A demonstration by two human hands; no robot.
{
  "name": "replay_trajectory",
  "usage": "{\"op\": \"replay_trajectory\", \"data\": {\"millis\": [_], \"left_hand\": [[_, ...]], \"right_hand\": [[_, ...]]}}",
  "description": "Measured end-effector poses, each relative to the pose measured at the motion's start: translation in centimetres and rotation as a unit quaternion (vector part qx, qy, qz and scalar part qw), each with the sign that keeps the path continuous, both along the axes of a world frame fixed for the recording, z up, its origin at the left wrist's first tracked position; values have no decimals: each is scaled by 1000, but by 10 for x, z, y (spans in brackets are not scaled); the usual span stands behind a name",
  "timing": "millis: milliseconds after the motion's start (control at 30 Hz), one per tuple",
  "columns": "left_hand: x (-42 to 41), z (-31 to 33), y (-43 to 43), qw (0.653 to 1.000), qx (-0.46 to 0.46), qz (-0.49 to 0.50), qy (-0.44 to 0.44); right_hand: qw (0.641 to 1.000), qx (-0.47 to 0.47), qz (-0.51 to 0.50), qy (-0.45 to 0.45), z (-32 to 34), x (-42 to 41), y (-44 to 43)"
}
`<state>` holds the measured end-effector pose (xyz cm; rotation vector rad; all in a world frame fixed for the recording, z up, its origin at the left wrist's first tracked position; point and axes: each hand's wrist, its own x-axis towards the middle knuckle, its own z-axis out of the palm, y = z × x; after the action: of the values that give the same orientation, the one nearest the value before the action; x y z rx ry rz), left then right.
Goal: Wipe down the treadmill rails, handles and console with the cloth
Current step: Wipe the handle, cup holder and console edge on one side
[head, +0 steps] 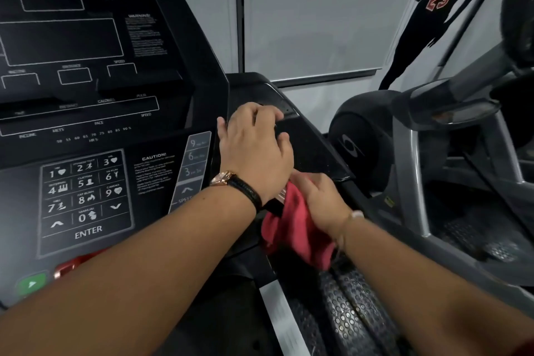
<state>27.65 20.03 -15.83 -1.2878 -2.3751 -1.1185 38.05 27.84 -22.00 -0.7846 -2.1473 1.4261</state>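
My left hand (255,143) lies spread on the console wing (306,150), my right hand (319,201) grips the cloth (294,235); my forearm could bump the speed keys (198,156).

Dim indoor light, soft overall blur, wide-angle bending at edges
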Motion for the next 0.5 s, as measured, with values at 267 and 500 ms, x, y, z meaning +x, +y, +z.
{"op": "replay_trajectory", "data": {"millis": [267,500], "left_hand": [[-2,3,-2,995,-51,-3,-80],[-1,3,-3,995,-48,-3,-82]], "right_hand": [[998,10,-65,-1,-8,2,2],[954,267,-87,-104,-55,57,-9]]}}
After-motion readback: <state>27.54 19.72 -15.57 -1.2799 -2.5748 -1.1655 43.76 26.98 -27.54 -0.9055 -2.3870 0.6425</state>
